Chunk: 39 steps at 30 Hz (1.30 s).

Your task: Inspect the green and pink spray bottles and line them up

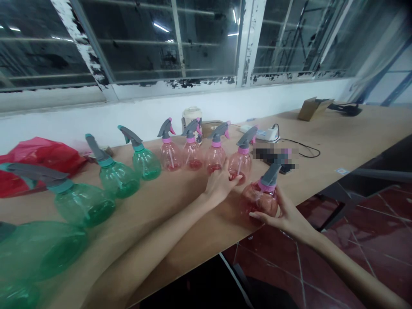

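Near the table's front edge, my right hand [288, 216] is wrapped round a pink spray bottle [257, 199] with a grey and pink trigger head. The thumb lies across the front of this bottle, and the fingers behind it are partly hidden. My left hand [220, 184] is closed on the lower part of another pink spray bottle [241, 163], its thumb in front and its fingers on the left side. More pink spray bottles stand upright to the left, among them one just behind my left fingers [215, 156]. Each has a little reddish colour at its base.
Several green spray bottles [119, 178] curve toward me on the left. Behind them lies a red plastic bag [45, 161]. At the back are a pale canister [192, 113], a white device with a cable [268, 134] and a cardboard box [313, 108]. Tiled floor lies beyond the table's edge.
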Each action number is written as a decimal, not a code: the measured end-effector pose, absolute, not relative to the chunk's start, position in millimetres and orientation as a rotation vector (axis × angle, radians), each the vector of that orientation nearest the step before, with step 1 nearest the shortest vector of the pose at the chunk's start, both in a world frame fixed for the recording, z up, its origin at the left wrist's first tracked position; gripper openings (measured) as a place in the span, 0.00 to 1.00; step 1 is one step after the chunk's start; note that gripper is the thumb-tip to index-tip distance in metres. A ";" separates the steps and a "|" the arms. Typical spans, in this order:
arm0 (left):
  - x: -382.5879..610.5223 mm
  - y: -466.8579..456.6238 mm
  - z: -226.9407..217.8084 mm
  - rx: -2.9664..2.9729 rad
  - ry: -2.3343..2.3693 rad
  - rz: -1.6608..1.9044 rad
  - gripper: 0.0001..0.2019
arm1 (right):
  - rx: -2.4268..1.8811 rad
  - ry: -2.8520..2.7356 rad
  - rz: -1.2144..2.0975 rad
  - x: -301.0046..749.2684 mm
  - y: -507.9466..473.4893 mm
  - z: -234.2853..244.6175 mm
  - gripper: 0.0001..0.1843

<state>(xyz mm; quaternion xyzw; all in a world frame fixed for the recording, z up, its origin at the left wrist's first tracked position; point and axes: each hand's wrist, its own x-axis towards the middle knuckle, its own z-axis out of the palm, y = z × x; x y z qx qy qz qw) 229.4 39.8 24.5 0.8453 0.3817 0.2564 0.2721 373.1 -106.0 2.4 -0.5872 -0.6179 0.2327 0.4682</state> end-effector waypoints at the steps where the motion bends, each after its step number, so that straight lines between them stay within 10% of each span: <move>1: 229.1 40.1 24.3 2.264 1.018 0.700 0.34 | -1.425 -1.516 0.573 372.2 -104.9 2.6 0.41; 20: 141.4 0.8 45.7 2.314 0.996 0.836 0.15 | -1.262 -1.604 0.551 343.0 -77.1 -2.5 0.42; 27: 102.3 -28.0 71.3 2.102 0.790 0.918 0.31 | -1.175 -1.806 0.693 289.6 -65.4 11.7 0.39; 39: 69.7 -20.1 75.9 1.281 0.784 1.151 0.22 | -1.048 -2.183 0.824 211.7 -57.3 60.5 0.37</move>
